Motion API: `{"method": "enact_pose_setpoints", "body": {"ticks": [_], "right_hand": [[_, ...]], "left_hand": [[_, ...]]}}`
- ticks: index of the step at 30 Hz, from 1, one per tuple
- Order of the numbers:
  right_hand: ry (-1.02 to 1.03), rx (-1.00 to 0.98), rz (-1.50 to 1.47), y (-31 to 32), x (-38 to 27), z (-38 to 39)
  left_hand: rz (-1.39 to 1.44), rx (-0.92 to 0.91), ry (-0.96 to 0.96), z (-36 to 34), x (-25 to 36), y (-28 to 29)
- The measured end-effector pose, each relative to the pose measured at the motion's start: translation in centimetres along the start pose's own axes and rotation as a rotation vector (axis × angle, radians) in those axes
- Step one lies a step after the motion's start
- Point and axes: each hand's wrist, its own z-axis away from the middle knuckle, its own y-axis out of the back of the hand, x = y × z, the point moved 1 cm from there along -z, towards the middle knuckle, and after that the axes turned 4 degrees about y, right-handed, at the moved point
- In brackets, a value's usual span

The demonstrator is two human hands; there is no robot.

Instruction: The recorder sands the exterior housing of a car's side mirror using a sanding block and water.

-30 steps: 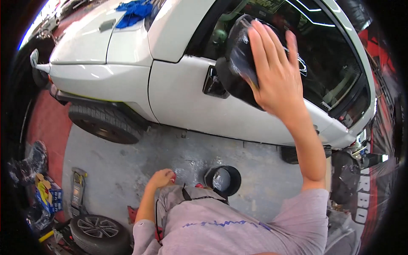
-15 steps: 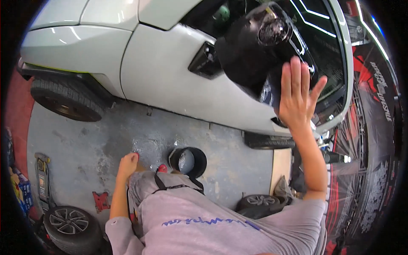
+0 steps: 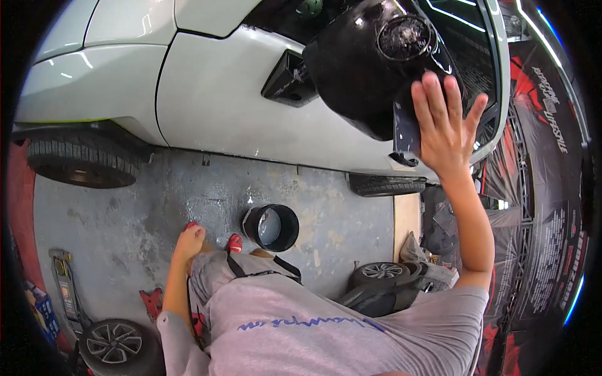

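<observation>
A large glossy black side mirror (image 3: 357,69), wet-looking and with a round recess, stands out from the white car (image 3: 213,94) at the upper right. My right hand (image 3: 446,128) lies along its near right edge, fingers outstretched and spread. The thumb is hidden, and I cannot see anything under the palm. Beside that palm shows a dark grey flat piece (image 3: 406,128); whether it belongs to the mirror I cannot tell. Low by my thigh hangs my left hand (image 3: 188,243), its fingers curled in with nothing visible in them.
A black bucket (image 3: 288,229) holding cloudy liquid stands on the wet grey floor (image 3: 207,210) by my feet. Loose wheels lie at lower left (image 3: 113,344) and right (image 3: 381,272). A floor jack (image 3: 66,288) is at far left. Printed dark banners (image 3: 545,207) hang at right.
The view has shifted, so the car and mirror appear further up and left. My right hand has slid slightly along the mirror's edge, its fingers more spread. My left hand stays low.
</observation>
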Motion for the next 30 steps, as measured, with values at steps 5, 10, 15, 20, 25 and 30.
{"method": "enact_pose_setpoints", "body": {"ticks": [5, 10, 15, 20, 25, 30], "right_hand": [[0.087, -0.028, 0.085, 1.1, -1.0, -3.1], [0.038, -0.023, -0.011, 0.5, 0.5, -0.1], [0.037, 0.008, 0.005, 1.1, -0.9, -3.1], [-0.008, 0.166, -0.042, -1.8, -0.6, 1.7], [-0.07, 0.153, -0.082, -2.3, -2.8, 0.8], [-0.064, 0.081, -0.057, -3.1, -4.9, 3.0]], "left_hand": [[0.056, -0.012, 0.146, -0.4, 0.3, 0.2], [0.031, -0.015, 0.098, -1.2, 0.4, 1.6], [-0.056, -0.025, 0.191, -0.4, 1.0, 2.5], [-0.003, 0.016, 0.157, 0.2, 0.9, 3.3], [-0.079, 0.003, 0.169, 1.3, -2.1, 3.1], [-0.036, 0.083, 0.231, 1.8, -1.7, 3.9]]}}
